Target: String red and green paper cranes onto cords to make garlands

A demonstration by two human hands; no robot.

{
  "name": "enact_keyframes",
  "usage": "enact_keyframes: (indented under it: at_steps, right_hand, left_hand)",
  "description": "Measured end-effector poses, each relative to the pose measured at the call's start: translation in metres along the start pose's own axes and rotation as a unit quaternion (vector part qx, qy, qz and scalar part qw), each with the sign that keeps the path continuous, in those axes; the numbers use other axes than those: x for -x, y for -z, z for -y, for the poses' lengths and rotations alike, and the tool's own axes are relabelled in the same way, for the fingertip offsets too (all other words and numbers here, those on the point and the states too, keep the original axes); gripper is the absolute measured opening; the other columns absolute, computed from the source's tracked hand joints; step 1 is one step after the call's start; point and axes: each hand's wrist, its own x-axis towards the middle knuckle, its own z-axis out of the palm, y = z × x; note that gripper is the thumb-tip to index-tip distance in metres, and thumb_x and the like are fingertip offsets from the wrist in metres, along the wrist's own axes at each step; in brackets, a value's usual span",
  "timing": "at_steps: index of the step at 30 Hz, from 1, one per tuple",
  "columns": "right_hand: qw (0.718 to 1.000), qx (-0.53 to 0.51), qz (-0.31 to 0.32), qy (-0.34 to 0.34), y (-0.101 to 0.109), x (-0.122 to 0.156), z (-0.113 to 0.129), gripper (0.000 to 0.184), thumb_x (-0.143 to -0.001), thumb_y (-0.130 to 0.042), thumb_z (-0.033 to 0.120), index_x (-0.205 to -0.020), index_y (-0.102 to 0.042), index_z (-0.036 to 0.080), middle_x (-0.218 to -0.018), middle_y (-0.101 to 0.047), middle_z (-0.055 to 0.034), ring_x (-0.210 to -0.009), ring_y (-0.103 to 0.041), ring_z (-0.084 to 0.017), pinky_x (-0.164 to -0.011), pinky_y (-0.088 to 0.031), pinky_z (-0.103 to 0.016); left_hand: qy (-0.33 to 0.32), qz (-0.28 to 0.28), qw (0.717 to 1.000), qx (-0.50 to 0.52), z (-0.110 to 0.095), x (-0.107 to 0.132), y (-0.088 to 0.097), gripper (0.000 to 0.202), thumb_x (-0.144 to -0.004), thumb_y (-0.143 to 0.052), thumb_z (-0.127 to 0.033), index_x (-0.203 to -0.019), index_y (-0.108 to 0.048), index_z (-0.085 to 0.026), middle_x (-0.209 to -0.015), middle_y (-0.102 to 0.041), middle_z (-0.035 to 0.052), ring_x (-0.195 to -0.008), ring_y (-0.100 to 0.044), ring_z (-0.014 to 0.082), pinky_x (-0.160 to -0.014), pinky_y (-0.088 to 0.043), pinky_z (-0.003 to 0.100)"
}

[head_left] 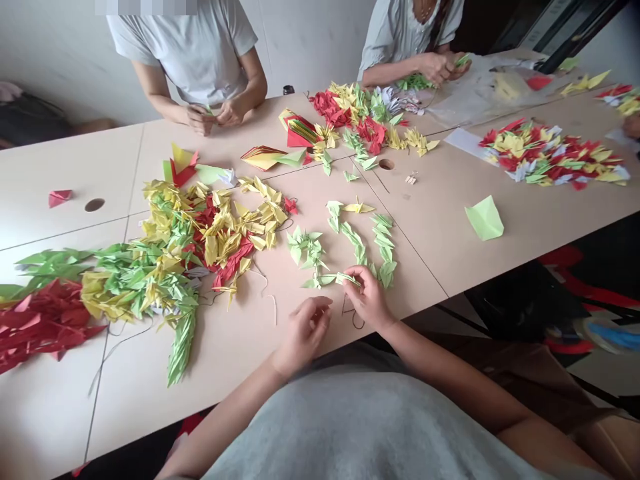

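My right hand point(371, 298) pinches light-green folded paper cranes point(345, 279) at the near end of a strung row. To its left, my left hand point(305, 328) is curled with thumb and fingers close together; whatever may be between them is too small to make out. Green crane strings point(384, 248) curve around just beyond my hands, along with a green cluster point(306, 248). One yellow crane point(358, 207) lies at the far side of that curve. A dark thread point(357, 319) loops on the table below my right hand.
A large heap of yellow, green and red strung cranes point(165, 257) spreads to my left. A loose green sheet point(485, 219) lies at right, beyond it a mixed pile point(553, 153). Two people point(187, 57) sit opposite, hands on folded paper. The table point(425, 320) edge is close to me.
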Motion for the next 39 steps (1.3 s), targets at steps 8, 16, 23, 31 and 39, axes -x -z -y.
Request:
enact_keyframes:
  at_steps: [8, 16, 23, 31, 39]
  right_hand:
    - [0.999, 0.015, 0.028, 0.031, 0.004, -0.001, 0.002, 0.006, -0.089, -0.057, 0.028, -0.091, -0.056, 0.022, -0.084, -0.065, -0.0039, -0.075, -0.065, -0.018, -0.065, -0.054, -0.03]
    - [0.985, 0.094, 0.049, 0.137, 0.004, 0.001, 0.012, 0.014, -0.088, -0.056, 0.015, -0.099, -0.058, 0.022, -0.092, -0.067, -0.0068, -0.084, -0.067, -0.021, -0.075, -0.057, -0.035]
    - [0.966, 0.124, 0.102, 0.202, 0.002, 0.007, 0.017, 0.028, -0.086, -0.055, 0.007, -0.108, -0.057, 0.025, -0.095, -0.065, -0.0063, -0.091, -0.067, -0.022, -0.08, -0.059, -0.037]
    - [0.96, 0.093, 0.175, 0.197, 0.019, 0.009, 0.02, 0.036, -0.092, -0.06, 0.023, -0.127, -0.053, 0.025, -0.11, -0.063, -0.01, -0.089, -0.066, -0.02, -0.075, -0.06, -0.036]
    - [0.969, 0.078, 0.178, 0.153, 0.026, 0.004, 0.022, 0.023, -0.091, -0.058, 0.023, -0.114, -0.061, 0.023, -0.102, -0.067, -0.0082, -0.075, -0.066, -0.016, -0.073, -0.06, -0.035]
  left_hand:
    - [0.015, 0.053, 0.992, -0.111, 0.004, -0.018, -0.018, 0.025, -0.093, -0.05, -0.023, -0.111, -0.066, -0.022, -0.089, -0.069, 0.0057, -0.079, -0.065, 0.0185, -0.072, -0.049, 0.029]
    - [0.194, 0.044, 0.97, 0.141, 0.0, -0.031, -0.009, 0.022, -0.09, -0.059, -0.04, -0.096, -0.061, -0.02, -0.083, -0.067, 0.0022, -0.069, -0.06, 0.0147, -0.064, -0.048, 0.026]
    - [0.272, 0.024, 0.875, 0.399, 0.0, -0.034, -0.011, 0.037, -0.079, -0.074, -0.042, -0.098, -0.051, -0.02, -0.077, -0.063, -0.0021, -0.071, -0.062, 0.0121, -0.069, -0.051, 0.025]
    - [0.303, 0.025, 0.826, 0.475, -0.004, -0.038, -0.003, 0.032, -0.072, -0.081, -0.032, -0.087, -0.057, -0.016, -0.077, -0.068, -0.001, -0.07, -0.066, 0.0119, -0.07, -0.053, 0.025]
    - [0.333, 0.009, 0.761, 0.557, 0.006, -0.035, 0.003, 0.028, -0.073, -0.081, -0.024, -0.092, -0.062, -0.016, -0.078, -0.068, -0.0009, -0.073, -0.066, 0.0105, -0.077, -0.056, 0.026]
